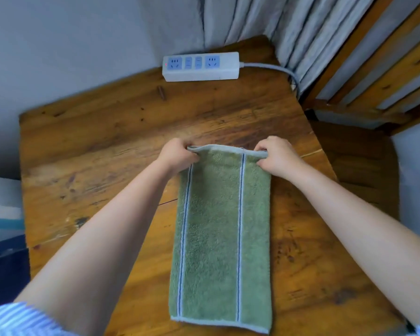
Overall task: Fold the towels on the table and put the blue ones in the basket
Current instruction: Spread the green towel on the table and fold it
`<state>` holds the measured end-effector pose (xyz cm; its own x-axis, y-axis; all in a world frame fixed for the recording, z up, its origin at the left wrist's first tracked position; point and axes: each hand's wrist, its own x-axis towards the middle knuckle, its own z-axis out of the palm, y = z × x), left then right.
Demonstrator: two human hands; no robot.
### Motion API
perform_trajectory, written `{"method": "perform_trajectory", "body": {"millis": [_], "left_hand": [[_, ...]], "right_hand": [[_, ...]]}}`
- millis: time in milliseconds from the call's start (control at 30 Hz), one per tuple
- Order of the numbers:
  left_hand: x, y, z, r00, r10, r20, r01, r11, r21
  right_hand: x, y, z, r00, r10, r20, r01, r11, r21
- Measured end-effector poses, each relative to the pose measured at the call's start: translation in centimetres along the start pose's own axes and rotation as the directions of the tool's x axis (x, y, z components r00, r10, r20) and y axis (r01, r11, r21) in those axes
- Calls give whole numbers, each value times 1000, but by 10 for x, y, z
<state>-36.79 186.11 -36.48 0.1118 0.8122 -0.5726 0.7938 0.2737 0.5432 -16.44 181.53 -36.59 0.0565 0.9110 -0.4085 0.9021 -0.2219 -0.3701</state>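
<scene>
In the middle of the wooden table (107,146), a bit toward 5 o'clock from centre, there's a green terry towel (214,234) laid out as a long strip running from 12 to 6, with thin blue-and-white stripes down each long side and a pale hem at both short ends. It looks like it's already doubled lengthwise, though I can't count the layers for sure.

The left hand (177,155) pinches the far corner at about 11 o'clock of the towel, and the right hand (278,156) pinches the far corner at about 1 o'clock. Both have fingers curled around the hem, and that edge looks slightly lifted.

Handling-wise, my guess is it's light, soft and totally floppy, so it'll sag in the middle if lifted by one point. The two corners are the right place to grab it, keeping the hem taut while bringing it toward 6 o'clock. The fuzzy pile probably grips the wood a little, so the near end should stay put. Nothing fragile here. It's green, so I'd say it doesn't go in the basket, which I can't see anyway.

At 12 o'clock on the table sits a white power strip (200,66) with blue sockets and a small red light; its cable runs off toward 2 o'clock. Grey curtains (289,27) hang behind.

No brand, label or readable writing anywhere.
</scene>
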Motion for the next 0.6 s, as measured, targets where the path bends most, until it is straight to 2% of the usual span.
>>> {"method": "perform_trajectory", "body": {"millis": [67, 167, 233, 300, 433, 600], "left_hand": [[-6, -2, -10, 994, 89, -66, -88, 996, 7], [-27, -7, -23, 959, 247, -137, -237, 968, 84], [-49, -12, -29, 933, 338, -127, -321, 937, 136], [-74, -20, -32, 903, 426, -60, -403, 886, 227], [-123, -41, -24, 796, 591, 128, -593, 720, 360], [-170, -68, 3, 699, 672, 245, -698, 564, 442]], "right_hand": [[2, -7, -5, 995, -22, -98, 21, 1000, -9], [-10, -15, -19, 972, -138, -192, 138, 990, -11], [-31, -18, -26, 947, -222, -234, 224, 974, -19], [-59, -21, -27, 922, -296, -252, 297, 954, -33], [-117, -18, -14, 922, -352, -160, 338, 935, -105], [-180, -13, 14, 938, -345, -45, 334, 930, -155]]}}
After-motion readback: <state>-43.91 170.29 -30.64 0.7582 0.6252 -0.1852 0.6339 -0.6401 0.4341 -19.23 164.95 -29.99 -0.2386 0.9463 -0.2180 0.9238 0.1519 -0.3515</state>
